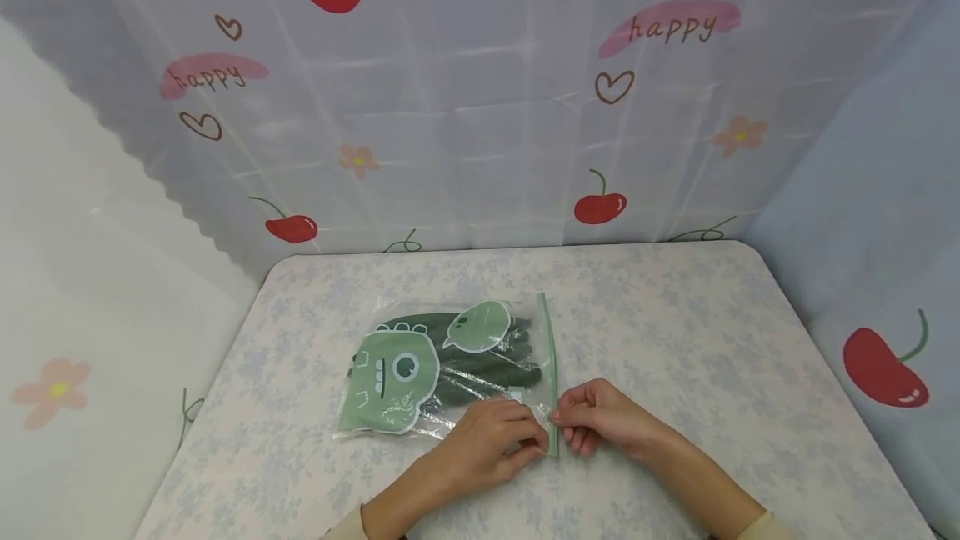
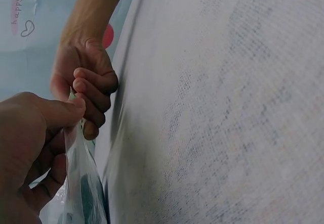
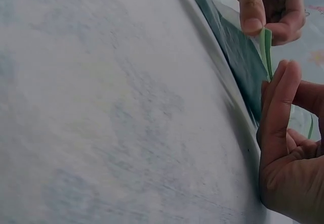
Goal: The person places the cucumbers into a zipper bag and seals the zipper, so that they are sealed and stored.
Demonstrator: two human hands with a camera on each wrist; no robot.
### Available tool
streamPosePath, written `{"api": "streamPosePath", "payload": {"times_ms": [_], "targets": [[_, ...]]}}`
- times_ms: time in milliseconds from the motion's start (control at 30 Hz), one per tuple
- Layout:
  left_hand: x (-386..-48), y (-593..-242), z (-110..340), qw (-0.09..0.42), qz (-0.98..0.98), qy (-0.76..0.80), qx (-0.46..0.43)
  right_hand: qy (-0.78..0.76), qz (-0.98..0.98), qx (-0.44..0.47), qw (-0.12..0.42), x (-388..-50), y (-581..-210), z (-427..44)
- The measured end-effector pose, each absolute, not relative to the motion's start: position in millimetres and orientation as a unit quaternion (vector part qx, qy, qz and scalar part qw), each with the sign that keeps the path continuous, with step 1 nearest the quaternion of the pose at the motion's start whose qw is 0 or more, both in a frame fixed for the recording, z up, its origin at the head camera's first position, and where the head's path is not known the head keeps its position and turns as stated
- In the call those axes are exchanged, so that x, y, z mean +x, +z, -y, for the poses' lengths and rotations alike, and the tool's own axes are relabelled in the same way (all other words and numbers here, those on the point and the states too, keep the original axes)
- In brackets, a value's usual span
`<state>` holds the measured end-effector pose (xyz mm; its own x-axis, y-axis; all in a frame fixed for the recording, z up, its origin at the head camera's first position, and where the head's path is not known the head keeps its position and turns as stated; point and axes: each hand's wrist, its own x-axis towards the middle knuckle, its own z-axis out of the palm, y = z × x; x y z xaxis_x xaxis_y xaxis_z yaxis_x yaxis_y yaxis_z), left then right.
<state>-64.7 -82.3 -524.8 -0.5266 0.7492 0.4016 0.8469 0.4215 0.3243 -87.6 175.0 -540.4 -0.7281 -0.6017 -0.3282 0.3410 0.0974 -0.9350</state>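
Observation:
A clear zip bag (image 1: 386, 394) printed with green cartoon monsters lies flat on the table. Inside it is a folded dark green item (image 1: 468, 390) with finger-like lobes toward the right; its kind is unclear. A green zip strip (image 1: 548, 332) runs along the bag's right edge. My left hand (image 1: 491, 444) pinches the strip's near end between thumb and fingers, as the left wrist view shows at close range. Just beyond it, my right hand (image 1: 607, 419) pinches the same strip, its other fingers curled. In the right wrist view, the strip's end (image 3: 265, 47) stands up between both hands.
A pale table cover (image 1: 675, 340) with a faint blue floral pattern lies under the bag. Behind the table hangs a white curtain (image 1: 480, 123) printed with cherries, hearts and "happy". Similar sheets hang at the left and right sides.

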Motion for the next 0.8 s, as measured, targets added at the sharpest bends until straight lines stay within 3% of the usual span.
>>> {"api": "streamPosePath", "payload": {"times_ms": [800], "targets": [[-62.5,-534.4,87.2,0.047,0.843,-0.26,-0.468,-0.628,-0.706,-0.049,0.323,-186.5,-533.9,-177.9]]}}
